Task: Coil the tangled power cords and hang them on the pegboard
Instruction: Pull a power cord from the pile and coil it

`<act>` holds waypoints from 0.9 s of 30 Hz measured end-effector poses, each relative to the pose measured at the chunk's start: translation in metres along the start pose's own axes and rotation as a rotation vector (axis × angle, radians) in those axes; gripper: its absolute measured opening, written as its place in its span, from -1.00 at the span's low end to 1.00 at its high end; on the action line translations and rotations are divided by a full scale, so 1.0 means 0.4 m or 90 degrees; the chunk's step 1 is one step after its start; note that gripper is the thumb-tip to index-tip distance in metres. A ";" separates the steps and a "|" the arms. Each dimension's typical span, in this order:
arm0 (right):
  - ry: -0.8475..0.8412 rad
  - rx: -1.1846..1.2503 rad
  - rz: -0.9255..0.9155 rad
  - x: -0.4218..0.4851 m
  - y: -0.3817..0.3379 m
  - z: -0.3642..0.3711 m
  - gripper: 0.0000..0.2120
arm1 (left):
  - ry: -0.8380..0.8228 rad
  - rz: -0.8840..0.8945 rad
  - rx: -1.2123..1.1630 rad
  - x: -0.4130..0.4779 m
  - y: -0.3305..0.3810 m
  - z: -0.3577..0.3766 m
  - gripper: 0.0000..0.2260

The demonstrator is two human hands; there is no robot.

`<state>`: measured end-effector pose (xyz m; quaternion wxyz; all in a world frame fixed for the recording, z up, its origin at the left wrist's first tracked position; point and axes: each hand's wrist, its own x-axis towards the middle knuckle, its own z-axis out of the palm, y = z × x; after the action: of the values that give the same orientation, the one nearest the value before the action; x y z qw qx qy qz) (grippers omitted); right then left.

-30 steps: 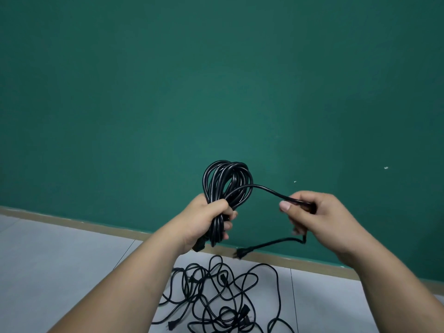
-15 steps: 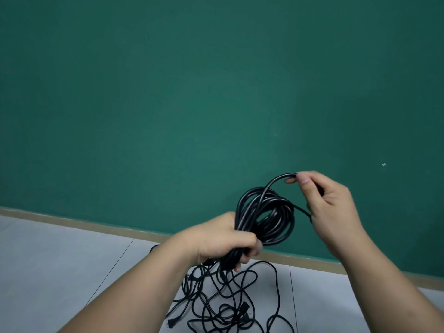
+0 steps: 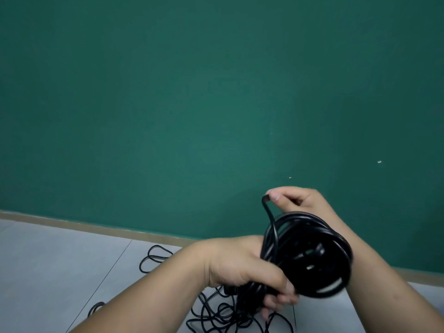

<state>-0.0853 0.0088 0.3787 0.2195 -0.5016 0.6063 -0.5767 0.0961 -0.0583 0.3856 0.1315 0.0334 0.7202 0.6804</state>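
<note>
My left hand (image 3: 242, 265) grips a black coiled power cord (image 3: 310, 253) by its gathered lower part, low and right of centre. The coil's loops stand in front of my right wrist. Above the coil, my right hand (image 3: 300, 200) pinches the cord's free end between thumb and fingers, and the strand bends down from there into the coil. More tangled black cords (image 3: 216, 313) lie on the floor under my hands, partly hidden by my arms. No pegboard is in view.
A plain green wall (image 3: 192, 104) fills most of the view, with a beige baseboard (image 3: 96, 228) along its foot. Pale grey floor tiles (image 3: 48, 272) spread to the lower left. Loose cord loops (image 3: 156, 257) reach toward the baseboard.
My right hand carried the free end up and over the coil, from the right side to above it. My left hand dropped lower and rightward with the coil, which is now tilted.
</note>
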 end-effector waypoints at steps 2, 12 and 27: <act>-0.036 -0.038 -0.022 -0.001 0.010 0.015 -0.92 | 0.012 0.006 0.023 0.002 0.002 0.009 -0.93; -0.109 -0.463 0.068 -0.013 0.065 0.064 -0.67 | 0.568 -0.096 -0.078 -0.059 -0.047 -0.132 -0.91; -0.325 -0.728 -0.070 -0.091 -0.042 0.134 -0.72 | 0.812 -0.161 0.156 -0.091 -0.145 -0.204 -0.62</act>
<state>-0.0193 0.0171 0.3700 0.0241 -0.6919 0.7208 -0.0335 0.1194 -0.1500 0.3366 -0.2467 -0.4463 0.7275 0.4591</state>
